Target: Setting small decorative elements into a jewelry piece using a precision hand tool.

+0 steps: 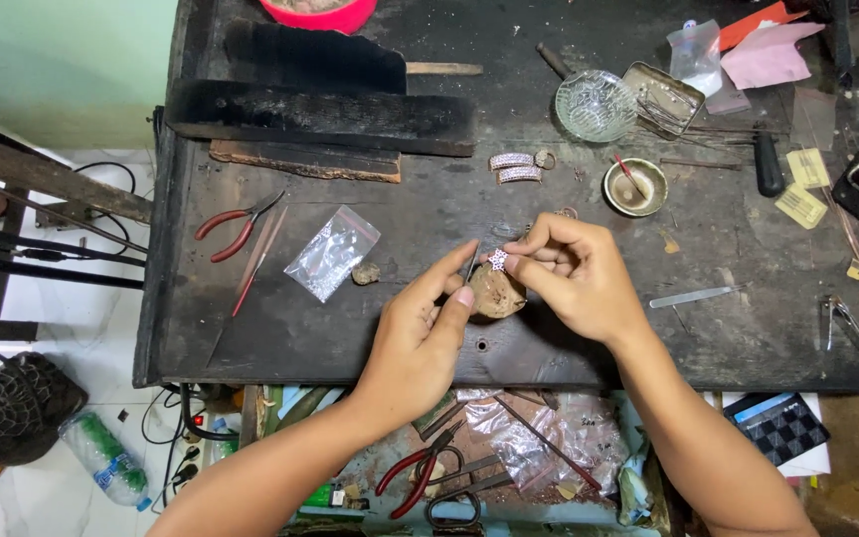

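Observation:
My right hand (574, 273) pinches a small star-shaped jewelled piece (497, 259) between thumb and forefinger, just above a brown rounded wooden block (496, 292). My left hand (420, 333) grips a thin metal tool (473, 261) whose tip points toward the star piece, with the thumb resting against the block. Both hands meet over the middle of the dark worn workbench (350, 328).
Red-handled pliers (236, 227), thin rods and a clear zip bag (332, 252) lie at the left. Two jewelled bands (514, 167), a glass dish (595, 104), a metal tin (662, 97) and a small bowl (634, 186) sit behind. Metal tweezers (693, 295) lie at the right.

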